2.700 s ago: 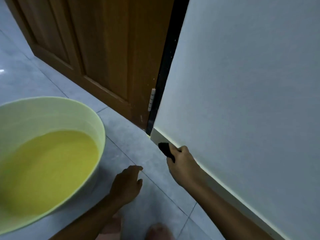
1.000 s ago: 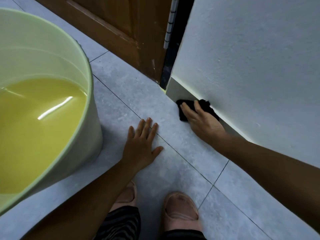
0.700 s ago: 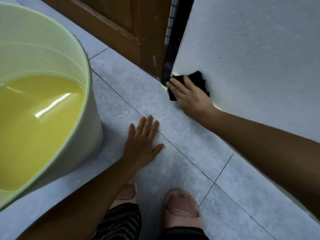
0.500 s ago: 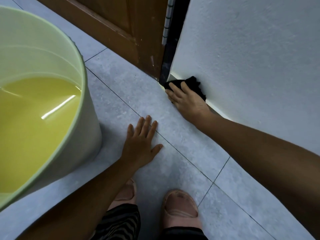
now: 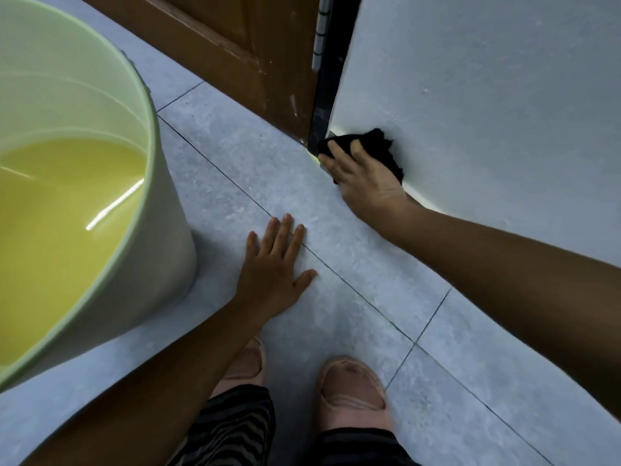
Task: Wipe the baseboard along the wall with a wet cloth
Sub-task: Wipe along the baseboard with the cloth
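Nearest, at 6 o'clock, two pink slippers (image 5: 351, 388) and striped trouser legs (image 5: 232, 428) stand on the grey tiled floor (image 5: 353, 264). Just beyond, the left hand (image 5: 274, 269) lies flat on the tile, fingers spread, gripping nothing. At 9 o'clock a pale green basin (image 5: 161, 203) holds yellowish water. Farther, at 1 o'clock, the right hand (image 5: 366, 181) presses a black cloth (image 5: 378, 144) against the baseboard (image 5: 332, 133) at the wall's (image 5: 487, 95) corner, beside the brown door (image 5: 242, 45).
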Available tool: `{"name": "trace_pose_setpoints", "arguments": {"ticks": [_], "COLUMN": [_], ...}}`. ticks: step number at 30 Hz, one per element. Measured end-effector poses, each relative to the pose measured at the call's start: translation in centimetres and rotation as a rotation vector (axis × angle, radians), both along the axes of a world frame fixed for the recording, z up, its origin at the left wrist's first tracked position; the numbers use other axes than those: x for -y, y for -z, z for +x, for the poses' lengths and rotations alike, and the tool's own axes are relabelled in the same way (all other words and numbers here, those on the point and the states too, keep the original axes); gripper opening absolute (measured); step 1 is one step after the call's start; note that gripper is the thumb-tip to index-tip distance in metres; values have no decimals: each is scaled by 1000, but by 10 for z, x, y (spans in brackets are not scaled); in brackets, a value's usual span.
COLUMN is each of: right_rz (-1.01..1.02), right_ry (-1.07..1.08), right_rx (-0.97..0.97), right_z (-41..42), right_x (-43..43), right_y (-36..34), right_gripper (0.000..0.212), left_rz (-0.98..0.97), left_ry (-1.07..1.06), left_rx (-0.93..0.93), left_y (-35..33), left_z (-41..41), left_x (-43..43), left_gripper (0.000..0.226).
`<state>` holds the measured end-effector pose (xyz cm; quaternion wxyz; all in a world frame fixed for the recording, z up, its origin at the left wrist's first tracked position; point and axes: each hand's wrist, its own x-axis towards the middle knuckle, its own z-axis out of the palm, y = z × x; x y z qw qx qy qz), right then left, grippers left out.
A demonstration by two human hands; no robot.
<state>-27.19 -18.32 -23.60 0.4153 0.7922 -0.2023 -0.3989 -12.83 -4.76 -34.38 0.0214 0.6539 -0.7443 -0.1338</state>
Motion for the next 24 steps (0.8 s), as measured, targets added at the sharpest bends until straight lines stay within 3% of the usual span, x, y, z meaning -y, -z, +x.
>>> {"name": "trace_pose_setpoints", "arguments": {"ticks": [14, 24], "right_rz": [51, 6], "right_ry": [67, 71], "right_rx": [-42, 38], "right_z": [-91, 12], "right_x": [-57, 7], "right_y": [16, 3], "right_gripper": [62, 60], "left_rz": [16, 38], "left_ry": [8, 6], "left_rx": [10, 19], "left_y": [-4, -4], "left_z": [-1, -3], "left_x": [0, 0], "left_gripper": [82, 82]}}
